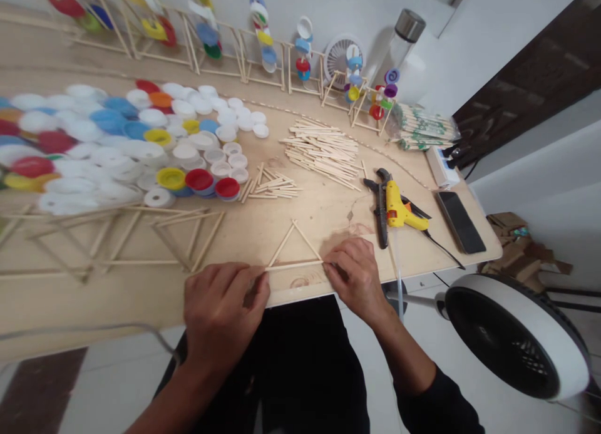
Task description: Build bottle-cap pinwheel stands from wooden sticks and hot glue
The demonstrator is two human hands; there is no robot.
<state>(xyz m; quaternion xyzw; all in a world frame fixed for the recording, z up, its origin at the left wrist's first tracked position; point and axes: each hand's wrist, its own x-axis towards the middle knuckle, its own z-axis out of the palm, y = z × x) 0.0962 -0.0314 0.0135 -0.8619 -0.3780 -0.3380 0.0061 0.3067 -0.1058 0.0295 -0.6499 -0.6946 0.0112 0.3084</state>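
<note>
A triangle of thin wooden sticks (295,266) lies near the table's front edge, its point facing away from me. My left hand (228,302) pinches its left corner between thumb and fingers. At the right corner, my right hand (355,277) has its fingertips closed on the stick ends. To the right of the triangle lies a yellow glue gun (399,208) on a black stand. Beyond the triangle are a pile of short stick pieces (272,186) and a larger pile of longer sticks (322,152). More stick frames (159,246) lie to the left.
Many coloured and white bottle caps (126,139) cover the left side. Stick stands with caps (263,52) line the back, near a small fan (339,61) and a bottle (399,42). A phone (460,221) and power strip (442,166) are right; a larger fan (516,334) stands below.
</note>
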